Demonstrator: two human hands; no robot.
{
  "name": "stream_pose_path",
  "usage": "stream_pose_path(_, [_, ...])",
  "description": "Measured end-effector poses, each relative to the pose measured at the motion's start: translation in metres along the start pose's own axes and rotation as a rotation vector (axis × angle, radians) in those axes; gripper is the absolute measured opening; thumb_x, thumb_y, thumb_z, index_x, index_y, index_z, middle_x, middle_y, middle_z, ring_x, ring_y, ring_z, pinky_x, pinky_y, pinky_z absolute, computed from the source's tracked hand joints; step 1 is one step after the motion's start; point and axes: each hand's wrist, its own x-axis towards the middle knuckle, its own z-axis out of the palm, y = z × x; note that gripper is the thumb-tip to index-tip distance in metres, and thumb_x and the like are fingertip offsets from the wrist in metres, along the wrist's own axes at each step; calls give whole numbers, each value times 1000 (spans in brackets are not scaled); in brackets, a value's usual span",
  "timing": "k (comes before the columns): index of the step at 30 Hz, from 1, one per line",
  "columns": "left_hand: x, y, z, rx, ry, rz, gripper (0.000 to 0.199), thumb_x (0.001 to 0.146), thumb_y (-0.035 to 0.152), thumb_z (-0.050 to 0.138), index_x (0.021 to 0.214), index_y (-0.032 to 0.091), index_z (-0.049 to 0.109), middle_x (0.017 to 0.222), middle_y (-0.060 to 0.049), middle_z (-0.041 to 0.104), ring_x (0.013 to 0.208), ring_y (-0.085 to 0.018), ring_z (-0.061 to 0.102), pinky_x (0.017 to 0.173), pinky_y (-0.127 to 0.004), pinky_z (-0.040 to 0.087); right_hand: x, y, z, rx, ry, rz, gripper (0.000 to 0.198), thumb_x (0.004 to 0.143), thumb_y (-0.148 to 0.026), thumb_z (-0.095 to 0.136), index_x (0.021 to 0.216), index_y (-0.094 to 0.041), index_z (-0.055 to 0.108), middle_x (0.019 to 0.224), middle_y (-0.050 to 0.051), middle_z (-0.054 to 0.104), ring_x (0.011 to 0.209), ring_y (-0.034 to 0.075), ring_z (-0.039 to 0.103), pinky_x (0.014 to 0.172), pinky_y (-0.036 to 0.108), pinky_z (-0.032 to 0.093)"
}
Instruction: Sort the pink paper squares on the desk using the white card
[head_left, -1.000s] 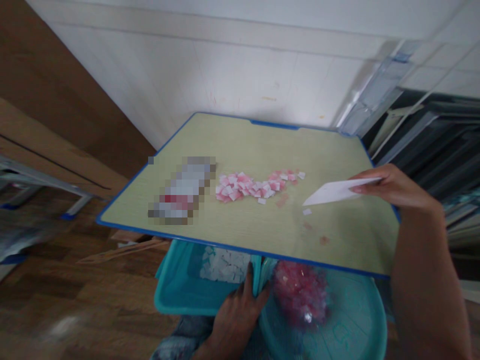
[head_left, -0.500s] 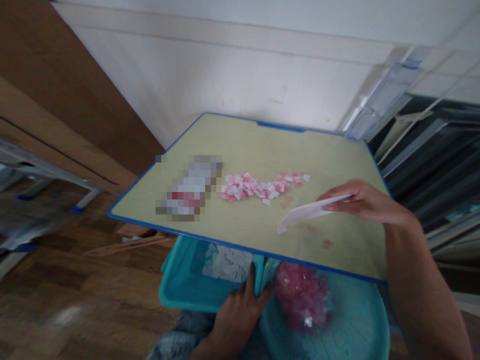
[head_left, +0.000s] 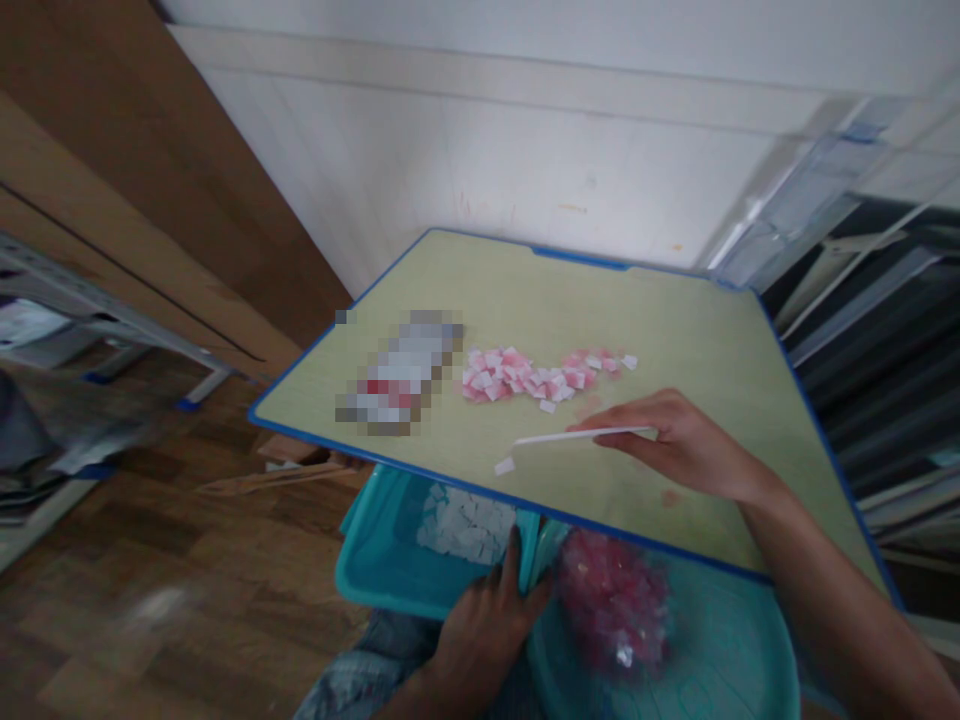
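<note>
My right hand (head_left: pixel 667 440) pinches a thin flat white card (head_left: pixel 555 437) just above the table. At the card's left end is a small white paper piece (head_left: pixel 505 466); whether they touch I cannot tell. Behind it lies a loose heap of small pink and white squares (head_left: pixel 517 375) on the table. My left hand (head_left: pixel 487 615) grips the near right edge of a teal plastic tub (head_left: pixel 375 585), fingers over the rim. Inside the tub are many small white pieces (head_left: pixel 461 525).
The pale yellow folding table (head_left: pixel 675 320) has a blue edge and stands against a white wall. A blurred-out flat object (head_left: pixel 401 375) lies on its left side. Below the front edge, a clear bag of pink pieces (head_left: pixel 615 600) rests on a round teal lid (head_left: pixel 720 640).
My right hand has moved left and toward me with the card, which now appears edge-on. A small white piece shows separately at its left end. My left hand keeps its place on the tub.
</note>
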Motion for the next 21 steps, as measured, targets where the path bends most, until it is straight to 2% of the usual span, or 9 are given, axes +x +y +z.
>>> stream_pose_path(4, [0,0,2,10,14,8,45,81,20,36,122,40,33,127,-23,38,63,-16,61,51,-29,49,1,-2,4,25,-36,-38,23,79,-18,50,99,-19,61,85,1,67,74,7,61,65,15,44])
stream_pose_path(8, [0,1,5,25,32,1,47,81,21,37,124,40,31,126,-23,38,63,-17,61,50,-29,49,2,-9,8,82,-117,-53,25,80,-18,48,102,-19,59,88,2,67,77,7,61,65,14,43])
stream_pose_path(12, [0,1,5,20,22,3,49,81,19,36,125,40,29,125,-22,40,65,-17,60,51,-30,49,-1,-12,0,94,-120,-30,25,78,-18,50,101,-20,60,88,2,67,76,8,61,64,15,44])
stream_pose_path(14, [0,1,4,-1,22,3,47,82,19,35,123,40,32,126,-22,39,65,-17,60,52,-30,49,-5,-9,-7,37,-62,7,24,77,-20,52,99,-22,61,89,1,67,74,10,62,61,17,45])
stream_pose_path(19, [-1,0,2,-36,28,-11,44,82,19,33,121,39,36,127,-20,39,65,-16,59,54,-30,49,-15,6,-20,-192,240,167,19,75,-26,54,91,-25,64,83,0,68,66,14,63,52,20,46])
stream_pose_path(21, [-1,1,2,-35,15,-10,46,82,19,34,122,40,34,127,-19,39,66,-16,59,53,-29,48,-16,12,-21,-237,254,202,20,76,-28,53,91,-25,64,85,1,68,68,16,63,54,22,47])
